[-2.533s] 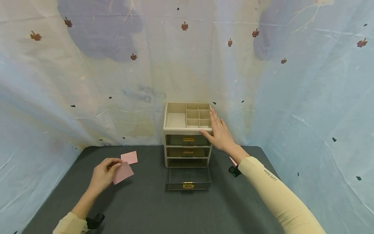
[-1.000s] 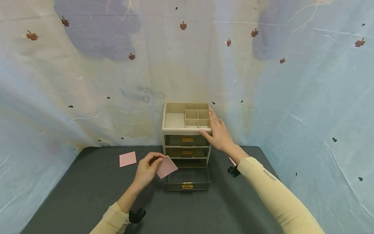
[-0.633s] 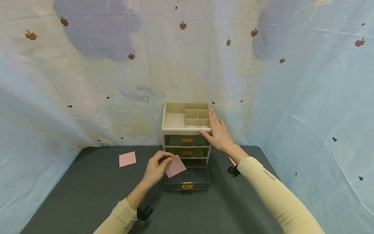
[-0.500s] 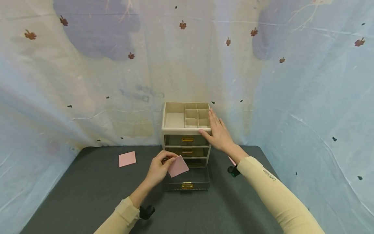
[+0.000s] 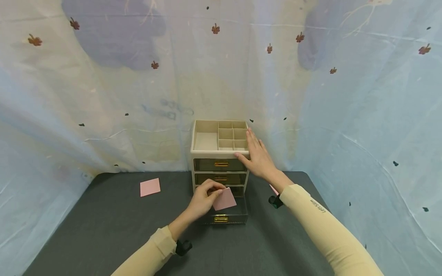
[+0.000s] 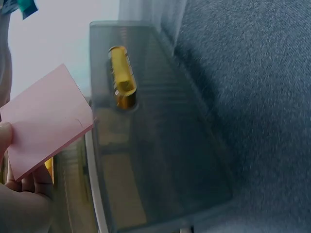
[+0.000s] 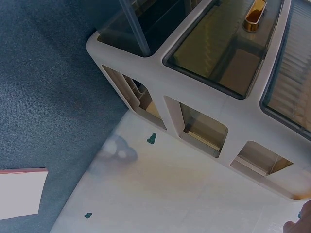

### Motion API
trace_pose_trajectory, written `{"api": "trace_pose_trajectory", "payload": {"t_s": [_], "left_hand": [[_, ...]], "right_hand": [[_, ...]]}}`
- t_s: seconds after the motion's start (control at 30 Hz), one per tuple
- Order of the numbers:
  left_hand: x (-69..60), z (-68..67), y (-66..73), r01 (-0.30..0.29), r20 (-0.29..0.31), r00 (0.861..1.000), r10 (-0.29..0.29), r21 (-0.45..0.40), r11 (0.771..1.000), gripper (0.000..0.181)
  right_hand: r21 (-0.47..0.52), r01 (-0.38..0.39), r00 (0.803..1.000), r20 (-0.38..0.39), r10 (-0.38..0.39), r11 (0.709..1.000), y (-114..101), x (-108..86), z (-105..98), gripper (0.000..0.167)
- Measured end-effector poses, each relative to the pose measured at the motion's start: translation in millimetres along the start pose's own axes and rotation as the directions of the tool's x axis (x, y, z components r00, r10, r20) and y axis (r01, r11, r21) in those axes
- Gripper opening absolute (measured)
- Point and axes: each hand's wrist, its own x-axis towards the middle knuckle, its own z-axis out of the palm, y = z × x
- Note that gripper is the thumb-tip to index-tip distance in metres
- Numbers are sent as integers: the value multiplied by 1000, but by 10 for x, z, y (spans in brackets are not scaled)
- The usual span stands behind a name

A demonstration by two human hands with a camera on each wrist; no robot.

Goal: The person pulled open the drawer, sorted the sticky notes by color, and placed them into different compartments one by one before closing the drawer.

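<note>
My left hand (image 5: 203, 197) pinches a pink sticky note pad (image 5: 225, 199) over the pulled-out bottom drawer (image 5: 240, 219) of a cream desktop organizer (image 5: 221, 154). In the left wrist view the pad (image 6: 48, 116) is tilted, with thumb and fingers at one end, above the smoky clear drawer (image 6: 165, 160) and its gold handle (image 6: 122, 77). My right hand (image 5: 259, 159) rests on the organizer's right top edge, fingers straight and thumb at the front rim. The two upper drawers are closed. Only a fingertip (image 7: 299, 221) shows in the right wrist view.
A second pink pad (image 5: 150, 187) lies on the dark table (image 5: 114, 222) left of the organizer. Another pad (image 7: 22, 194) lies at its right, mostly hidden by the right arm in the head view. A patterned cloth (image 5: 221, 76) hangs behind the organizer.
My left hand has carried the pink pad rightward from the table's left side to over the bottom drawer. The right hand has stayed on the organizer.
</note>
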Motion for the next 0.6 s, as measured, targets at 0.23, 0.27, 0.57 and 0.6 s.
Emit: {"api": "trace_pose_trajectory", "payload": {"t_s": [0.23, 0.27, 0.57, 0.6], "left_hand": [[56, 188, -48, -9, 80, 997, 8, 19, 1000, 13], [64, 212, -57, -18, 92, 996, 15, 24, 1000, 13], [147, 345, -109, 20, 170, 985, -40, 119, 993, 12], [158, 355, -114, 23, 180, 983, -46, 131, 991, 12]], "right_hand": [[6, 10, 1000, -4, -10, 1000, 14, 7, 4, 97], [10, 12, 1000, -4, -12, 1000, 11, 6, 1, 96], [4, 11, 1000, 1, -11, 1000, 14, 3, 0, 97], [4, 12, 1000, 1, -12, 1000, 17, 5, 2, 97]]}}
